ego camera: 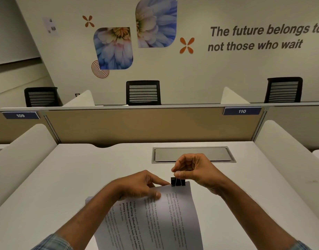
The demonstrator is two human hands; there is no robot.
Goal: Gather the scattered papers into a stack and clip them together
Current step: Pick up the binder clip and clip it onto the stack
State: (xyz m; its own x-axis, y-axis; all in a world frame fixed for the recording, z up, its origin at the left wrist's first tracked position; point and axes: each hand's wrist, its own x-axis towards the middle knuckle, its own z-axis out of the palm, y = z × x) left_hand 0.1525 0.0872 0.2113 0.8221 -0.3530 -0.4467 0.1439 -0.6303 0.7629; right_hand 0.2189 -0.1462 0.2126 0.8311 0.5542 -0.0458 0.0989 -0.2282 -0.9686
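Note:
A stack of printed white papers (165, 219) is held above the white desk (68, 177), curving down toward me. My left hand (138, 184) grips the stack's upper left part, index finger stretched along the top edge. A black binder clip (178, 182) sits on the top right corner of the stack. My right hand (193, 170) pinches the clip's silver wire handles between thumb and fingers just above the clip's black body.
A grey cable hatch (193, 154) is set into the desk behind my hands. White side dividers (20, 152) flank the desk and a tan partition (146, 123) closes the back. Black office chairs (143, 92) stand beyond it.

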